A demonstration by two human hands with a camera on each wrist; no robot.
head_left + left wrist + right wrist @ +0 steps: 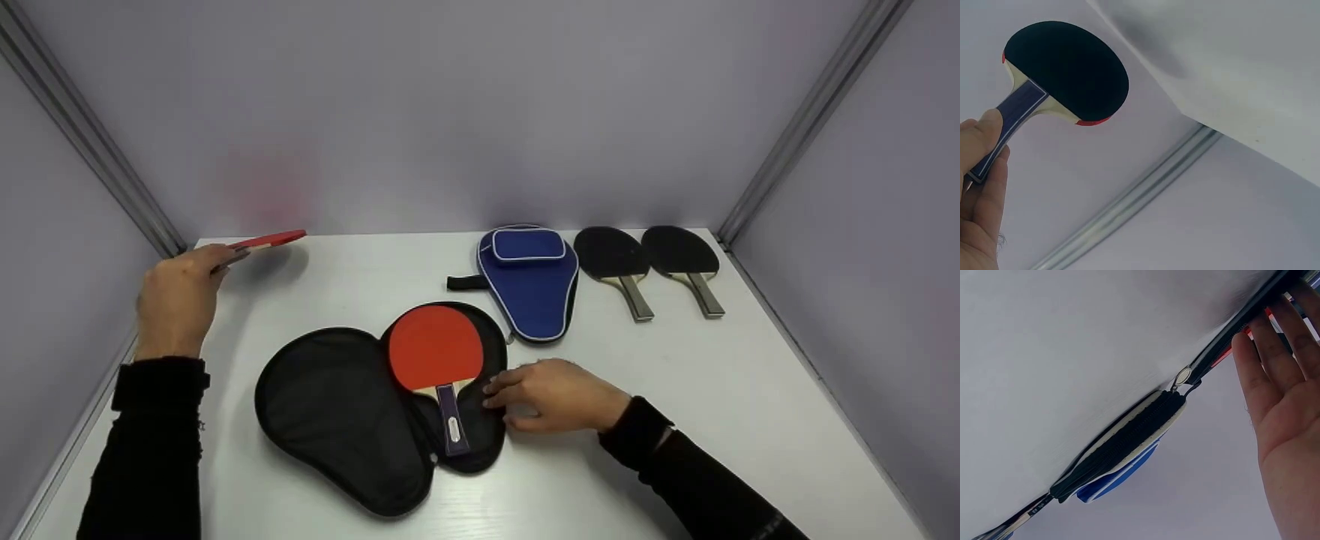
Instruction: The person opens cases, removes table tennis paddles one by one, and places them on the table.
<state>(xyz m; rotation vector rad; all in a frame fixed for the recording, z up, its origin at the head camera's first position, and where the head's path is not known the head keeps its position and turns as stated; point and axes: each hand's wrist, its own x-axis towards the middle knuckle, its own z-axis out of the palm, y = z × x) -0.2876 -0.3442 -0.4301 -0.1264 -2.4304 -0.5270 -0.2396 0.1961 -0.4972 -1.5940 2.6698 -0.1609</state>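
Note:
My left hand grips a table tennis paddle by its dark blue handle, thumb on one side and fingers on the other. In the left wrist view its black face shows; the head view catches its red face almost edge-on, above the table's far left. A black paddle case lies spread open in front. On its right half rests a second paddle, red side up, handle toward me. My right hand reaches over that half's right edge, fingertips beside the handle. In the right wrist view its fingers look fairly straight.
A blue paddle case with white piping and a black strap lies behind the black one. Right of it are two black-faced paddles. Pale walls enclose the white table at the back and sides.

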